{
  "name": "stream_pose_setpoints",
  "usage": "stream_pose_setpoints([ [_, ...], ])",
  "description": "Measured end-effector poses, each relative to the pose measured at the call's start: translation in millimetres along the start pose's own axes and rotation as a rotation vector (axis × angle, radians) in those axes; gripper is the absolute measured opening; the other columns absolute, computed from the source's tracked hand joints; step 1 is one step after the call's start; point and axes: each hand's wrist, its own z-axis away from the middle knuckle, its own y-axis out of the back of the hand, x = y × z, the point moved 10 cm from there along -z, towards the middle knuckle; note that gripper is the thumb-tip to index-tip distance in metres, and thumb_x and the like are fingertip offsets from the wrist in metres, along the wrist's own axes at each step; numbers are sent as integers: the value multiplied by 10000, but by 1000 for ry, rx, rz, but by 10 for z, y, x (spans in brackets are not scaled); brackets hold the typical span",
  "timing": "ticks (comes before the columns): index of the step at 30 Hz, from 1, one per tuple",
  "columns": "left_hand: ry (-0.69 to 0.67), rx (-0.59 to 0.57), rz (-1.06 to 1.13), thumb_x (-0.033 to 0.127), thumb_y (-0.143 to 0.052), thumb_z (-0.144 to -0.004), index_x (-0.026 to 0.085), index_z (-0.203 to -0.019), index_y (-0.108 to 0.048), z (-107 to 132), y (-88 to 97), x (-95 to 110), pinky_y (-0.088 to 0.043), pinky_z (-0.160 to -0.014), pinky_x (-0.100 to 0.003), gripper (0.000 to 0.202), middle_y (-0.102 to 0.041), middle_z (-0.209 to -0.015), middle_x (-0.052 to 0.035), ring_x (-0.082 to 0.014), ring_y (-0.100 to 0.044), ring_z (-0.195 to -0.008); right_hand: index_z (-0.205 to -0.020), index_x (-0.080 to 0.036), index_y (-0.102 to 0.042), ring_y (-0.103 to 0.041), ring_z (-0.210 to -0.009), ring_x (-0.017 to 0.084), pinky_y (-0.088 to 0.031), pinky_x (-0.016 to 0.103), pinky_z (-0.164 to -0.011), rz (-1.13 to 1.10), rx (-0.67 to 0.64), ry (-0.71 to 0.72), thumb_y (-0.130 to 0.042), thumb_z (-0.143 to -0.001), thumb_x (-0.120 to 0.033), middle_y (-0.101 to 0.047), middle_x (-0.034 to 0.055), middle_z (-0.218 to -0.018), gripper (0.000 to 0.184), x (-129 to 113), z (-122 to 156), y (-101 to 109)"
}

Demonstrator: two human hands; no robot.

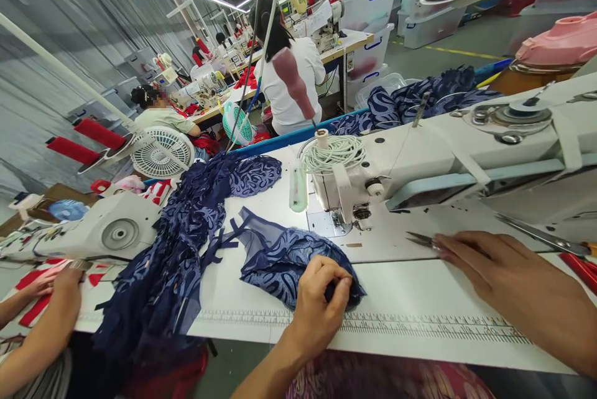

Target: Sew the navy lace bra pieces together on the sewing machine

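Observation:
My left hand [321, 299] is closed in a pinch on the near right edge of a navy patterned lace piece [275, 262], which has a sheer mesh part and loose strips at its left. Flat on the table at the right, my right hand [504, 281] grips small thread snips [422, 239] by the fingers, their dark pointed tips facing left. Between the hands and the machine body lies the sewing machine's needle plate and presser foot [342, 223], just beyond the lace. The far ends of the snips are hidden under my fingers.
Large scissors [541, 234] lie right of my right hand. A pile of navy lace pieces [186, 243] hangs over the table's front edge. A printed ruler [410, 326] runs along that edge. At left, a co-worker's hands [60, 290] handle red-and-white cloth beside another machine [116, 228].

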Motion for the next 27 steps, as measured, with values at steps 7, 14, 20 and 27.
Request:
stream_pose_setpoints([
  [7, -21, -6, -6, 168, -532, -948, 167, -853, -645, -25, -20, 39, -476, -756, -282, 148, -607, -868, -50, -152, -581, -824, -1043, -249, -571, -674, -663, 219, -439, 339, -557, -129, -210, 135, -370, -975, -225, -716, 64, -825, 213, -658, 99, -195],
  [14, -27, 5, -3, 175, -540, -954, 166, -856, -658, -42, -20, 68, -481, -744, -280, 154, -620, -863, -55, -155, -592, -824, -813, -249, -480, -547, -394, 158, -199, 319, -458, -108, -283, 243, -366, -1025, -417, -577, -37, -546, 294, -1200, 21, -306],
  [20, -67, 12, 19, 186, -536, -958, 170, -837, -649, -32, 27, 132, -492, -718, -275, 167, -619, -842, -52, -154, -597, -793, -763, -242, -499, -486, -375, 136, -135, 331, -466, -77, -236, 225, -322, -1035, -436, -557, -30, -510, 379, -1175, -15, -362],
  [27, -325, 25, -465, 225, -665, -862, 173, -1042, -622, 172, -92, 392, -467, -774, -377, 192, -641, -955, -85, -221, -596, -863, -852, -215, -660, -576, -599, 211, -263, 327, -506, -53, -127, -110, -450, -990, -427, -618, 99, -680, 329, -437, -87, -215],
])
